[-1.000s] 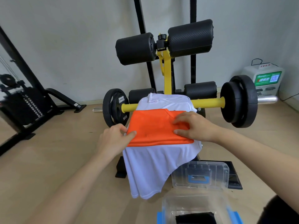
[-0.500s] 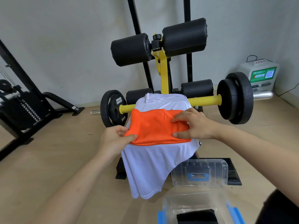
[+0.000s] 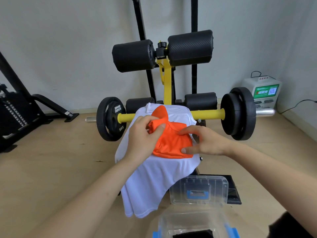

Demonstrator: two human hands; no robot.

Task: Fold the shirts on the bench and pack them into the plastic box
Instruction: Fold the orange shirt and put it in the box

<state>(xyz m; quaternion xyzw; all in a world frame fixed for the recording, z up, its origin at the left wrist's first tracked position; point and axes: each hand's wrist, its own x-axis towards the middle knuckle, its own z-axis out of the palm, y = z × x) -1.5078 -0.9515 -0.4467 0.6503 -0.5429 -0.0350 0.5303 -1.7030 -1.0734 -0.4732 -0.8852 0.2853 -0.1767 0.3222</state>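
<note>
Orange shirt [image 3: 171,145]: lying half-folded on the white shirt [image 3: 154,182], centre of view.
Left hand [image 3: 142,134]: pinching its bunched 9 o'clock edge.
Right hand [image 3: 204,143]: pressing flat, fingers straight, at 3 o'clock.
Risk: bunched cloth likely creasing the fold; tugging may be dragging the white shirt down toward 6 o'clock.

A gym room, fitted out for weight training.
Black foam rollers [image 3: 190,48] sit on a yellow post [image 3: 167,83] between dark uprights [image 3: 142,28]. A yellow bar [image 3: 207,115] carries black plates [image 3: 240,114], one [image 3: 109,119] marked 5KG. A weight stack [image 3: 15,114] on a black frame stands at the left. The floor [image 3: 51,169] is pale wood, the wall [image 3: 68,40] plain, and a charging kiosk [image 3: 262,93] stands in the corner.
</note>
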